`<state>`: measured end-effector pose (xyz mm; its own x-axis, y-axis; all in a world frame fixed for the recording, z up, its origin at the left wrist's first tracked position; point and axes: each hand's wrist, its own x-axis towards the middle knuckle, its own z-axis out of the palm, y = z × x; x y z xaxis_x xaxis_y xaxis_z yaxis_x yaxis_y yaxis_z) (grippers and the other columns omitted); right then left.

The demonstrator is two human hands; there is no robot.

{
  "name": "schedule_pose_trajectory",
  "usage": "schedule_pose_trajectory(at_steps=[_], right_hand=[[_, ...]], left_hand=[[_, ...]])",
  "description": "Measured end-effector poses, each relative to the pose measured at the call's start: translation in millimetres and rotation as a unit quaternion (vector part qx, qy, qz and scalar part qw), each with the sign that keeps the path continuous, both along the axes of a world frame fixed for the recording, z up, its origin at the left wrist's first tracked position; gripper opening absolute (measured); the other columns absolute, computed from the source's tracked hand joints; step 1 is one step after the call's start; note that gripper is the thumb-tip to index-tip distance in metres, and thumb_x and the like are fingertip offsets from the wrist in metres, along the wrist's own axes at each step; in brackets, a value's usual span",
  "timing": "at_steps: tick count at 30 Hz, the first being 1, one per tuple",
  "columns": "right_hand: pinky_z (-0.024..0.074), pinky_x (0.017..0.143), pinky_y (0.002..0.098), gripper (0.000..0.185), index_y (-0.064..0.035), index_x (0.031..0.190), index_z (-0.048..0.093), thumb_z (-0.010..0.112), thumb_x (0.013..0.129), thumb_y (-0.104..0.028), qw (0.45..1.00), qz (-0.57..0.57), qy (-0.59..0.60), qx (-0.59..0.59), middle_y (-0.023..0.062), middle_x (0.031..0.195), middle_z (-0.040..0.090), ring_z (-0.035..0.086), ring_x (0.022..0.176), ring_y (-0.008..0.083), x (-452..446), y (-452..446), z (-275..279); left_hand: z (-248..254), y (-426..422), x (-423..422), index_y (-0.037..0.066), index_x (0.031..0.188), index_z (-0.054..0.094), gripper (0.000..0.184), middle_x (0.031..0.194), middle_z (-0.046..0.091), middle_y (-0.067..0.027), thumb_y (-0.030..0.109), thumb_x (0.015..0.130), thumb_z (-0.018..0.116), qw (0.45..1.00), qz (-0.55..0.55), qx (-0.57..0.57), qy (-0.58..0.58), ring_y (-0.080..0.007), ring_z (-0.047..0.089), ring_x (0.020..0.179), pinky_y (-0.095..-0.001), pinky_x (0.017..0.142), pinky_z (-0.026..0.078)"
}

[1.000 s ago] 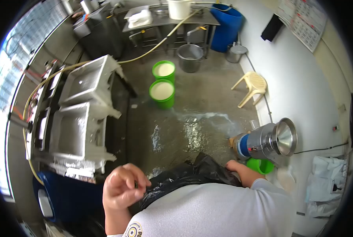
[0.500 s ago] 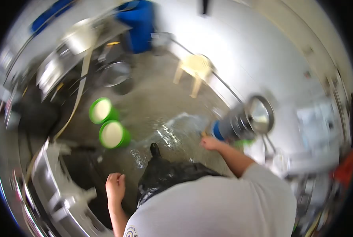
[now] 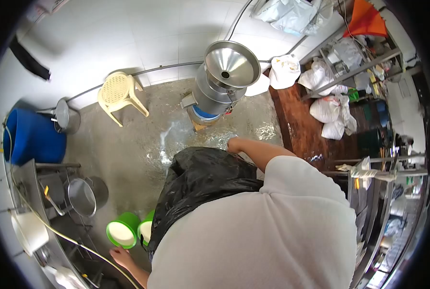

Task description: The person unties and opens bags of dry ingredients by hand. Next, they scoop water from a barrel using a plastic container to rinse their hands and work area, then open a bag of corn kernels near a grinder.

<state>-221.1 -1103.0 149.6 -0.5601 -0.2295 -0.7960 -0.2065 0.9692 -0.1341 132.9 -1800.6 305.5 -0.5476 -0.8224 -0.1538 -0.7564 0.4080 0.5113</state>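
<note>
My left hand (image 3: 122, 257) hangs low at the left, just beside a green bucket (image 3: 122, 226) filled with a creamy white substance. Its fingers look loosely apart, with nothing in them. A second green bucket (image 3: 147, 230) with similar contents is partly hidden by my black apron (image 3: 208, 171). Out in front of the apron is my right hand (image 3: 233, 144), over the wet floor; its fingers are mostly hidden. Beyond it stands a steel machine (image 3: 212, 94) with a wide funnel hopper (image 3: 232, 62) on top and a blue band near its base. My right hand is apart from the machine.
A cream plastic stool (image 3: 118, 94) stands by the white wall. To the left are a blue barrel (image 3: 34, 137), metal pots (image 3: 82, 195) and a steel table crossed by a yellow hose (image 3: 63, 234). White sacks (image 3: 325, 110) and shelving line the right. Water puddles shine on the floor.
My view has swung right and steadied. The steel machine now stands ahead, and the buckets have shifted to the lower left. My right hand appears farther from the machine's base.
</note>
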Motion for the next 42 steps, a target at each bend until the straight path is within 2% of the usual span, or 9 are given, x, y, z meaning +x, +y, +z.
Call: schedule_pose_trajectory(at_steps=[5, 10, 19, 25, 28, 34, 35, 37, 42], right_hand=[[0.0534, 0.091, 0.0506, 0.046, -0.0028, 0.106, 0.078, 0.064, 0.090, -0.043, 0.987, -0.107, -0.123, 0.008, 0.0212, 0.108, 0.074, 0.069, 0.102, 0.0409, -18, -63, 3], [0.0529, 0.092, 0.0509, 0.042, -0.0020, 0.102, 0.076, 0.059, 0.091, -0.039, 0.989, -0.119, 0.069, -0.058, 0.0242, 0.109, 0.073, 0.069, 0.105, 0.0397, -88, -128, -24], [0.0536, 0.091, 0.0464, 0.037, -0.0051, 0.115, 0.069, 0.062, 0.097, -0.037, 0.852, -0.397, 0.220, -0.261, 0.0212, 0.112, 0.071, 0.067, 0.106, 0.0395, 33, -158, 145], [0.0571, 0.082, 0.0441, 0.033, -0.0022, 0.100, 0.072, 0.061, 0.095, -0.032, 0.904, -0.404, 0.139, 0.023, 0.0239, 0.104, 0.071, 0.071, 0.094, 0.0358, 335, -26, -56], [0.0572, 0.055, 0.0415, 0.028, -0.0028, 0.100, 0.070, 0.057, 0.098, -0.028, 0.603, -0.782, -0.147, 0.059, 0.0158, 0.075, 0.067, 0.064, 0.053, 0.0286, 381, -13, 40], [0.0580, 0.060, 0.0387, 0.027, -0.0053, 0.098, 0.070, 0.058, 0.098, -0.029, 0.552, -0.821, -0.141, -0.016, 0.0122, 0.073, 0.068, 0.068, 0.064, 0.0263, 437, 91, 14], [0.0580, 0.060, 0.0387, 0.027, -0.0053, 0.098, 0.070, 0.058, 0.098, -0.029, 0.551, -0.820, -0.153, -0.019, 0.0122, 0.073, 0.068, 0.068, 0.064, 0.0263, 443, 112, 3], [0.0577, 0.070, 0.0413, 0.029, -0.0063, 0.096, 0.070, 0.059, 0.095, -0.033, 0.794, -0.604, -0.065, -0.011, 0.0153, 0.080, 0.072, 0.071, 0.076, 0.0304, 466, 161, -41], [0.0540, 0.088, 0.0484, 0.043, -0.0029, 0.095, 0.072, 0.057, 0.093, -0.043, 0.695, -0.714, 0.082, 0.002, 0.0227, 0.092, 0.073, 0.070, 0.092, 0.0412, 377, 281, 40]], left_hand=[[31, -41, -180, -0.003, 0.093, 0.059, 0.024, 0.081, 0.060, -0.0155, 0.020, 0.098, 0.063, 0.988, -0.109, 0.004, 0.105, -0.0263, 0.058, 0.071, -0.0418, 0.070, 0.050], [13, -70, -241, -0.003, 0.105, 0.065, 0.026, 0.093, 0.067, -0.0177, 0.022, 0.096, 0.066, 0.974, -0.220, -0.031, 0.036, -0.0289, 0.062, 0.084, -0.0405, 0.077, 0.050], [-214, -144, -335, 0.003, 0.095, 0.047, 0.022, 0.083, 0.056, -0.0114, 0.012, 0.085, 0.064, 0.964, -0.181, 0.178, -0.078, -0.0254, 0.057, 0.082, -0.0434, 0.078, 0.049], [-89, 42, -466, 0.001, 0.091, 0.055, 0.020, 0.086, 0.060, -0.0143, 0.016, 0.086, 0.067, 0.923, -0.372, 0.057, -0.082, -0.0257, 0.057, 0.082, -0.0415, 0.078, 0.048], [-62, 165, -497, 0.000, 0.094, 0.061, 0.026, 0.087, 0.064, -0.0153, 0.024, 0.090, 0.068, 0.843, -0.526, 0.064, -0.092, -0.0267, 0.061, 0.083, -0.0419, 0.077, 0.049], [-89, 452, -488, -0.002, 0.101, 0.071, 0.035, 0.093, 0.073, -0.0224, 0.032, 0.093, 0.066, 0.682, -0.713, 0.108, -0.124, -0.0366, 0.070, 0.089, -0.0449, 0.081, 0.053], [-97, 492, -484, -0.001, 0.101, 0.071, 0.035, 0.094, 0.073, -0.0237, 0.032, 0.093, 0.065, 0.651, -0.743, 0.084, -0.132, -0.0389, 0.070, 0.091, -0.0454, 0.082, 0.054], [-73, 580, -474, 0.001, 0.104, 0.071, 0.035, 0.098, 0.073, -0.0232, 0.034, 0.094, 0.065, 0.610, -0.766, 0.085, -0.187, -0.0401, 0.070, 0.094, -0.0458, 0.084, 0.054], [-11, 728, -472, 0.001, 0.107, 0.071, 0.036, 0.098, 0.073, -0.0203, 0.035, 0.095, 0.065, 0.558, -0.801, 0.145, -0.159, -0.0345, 0.071, 0.093, -0.0424, 0.082, 0.054]])
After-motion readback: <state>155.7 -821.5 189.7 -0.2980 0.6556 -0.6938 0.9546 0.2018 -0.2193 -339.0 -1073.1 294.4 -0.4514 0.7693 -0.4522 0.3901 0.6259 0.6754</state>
